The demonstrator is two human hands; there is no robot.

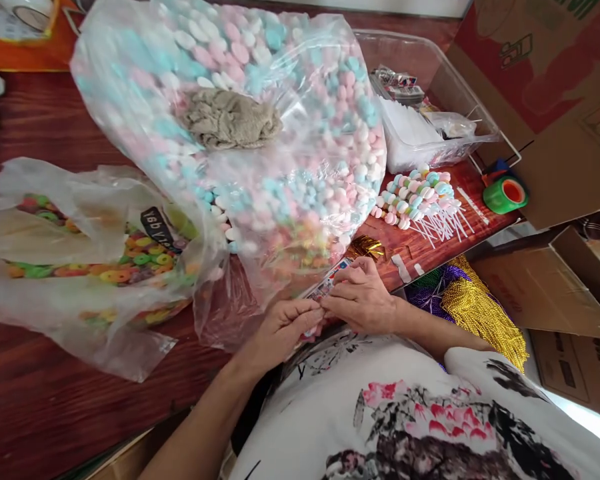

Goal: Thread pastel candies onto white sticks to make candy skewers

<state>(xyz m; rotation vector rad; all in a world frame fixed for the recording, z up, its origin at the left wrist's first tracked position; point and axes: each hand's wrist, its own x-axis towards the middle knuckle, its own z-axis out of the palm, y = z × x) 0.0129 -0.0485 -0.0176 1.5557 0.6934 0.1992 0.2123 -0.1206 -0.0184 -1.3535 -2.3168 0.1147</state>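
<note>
At the near edge of the table (55,400), the left hand (280,330) and right hand (363,297) together pinch one small printed packet (327,285). Judged from the layout, work is partly done: one pile of finished candy sticks (420,197) lies toward the right edge. Two candy bags remain well filled: one large pastel bag (240,120), one bag of coloured rings (90,260).

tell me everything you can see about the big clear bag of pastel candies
The large clear plastic bag of pink, blue and white candies lies slumped on the dark red wooden table. Its film is crinkled and glossy. A crumpled grey-brown cloth shows at its top. Its lower edge reaches down to the left hand and right hand.
</note>
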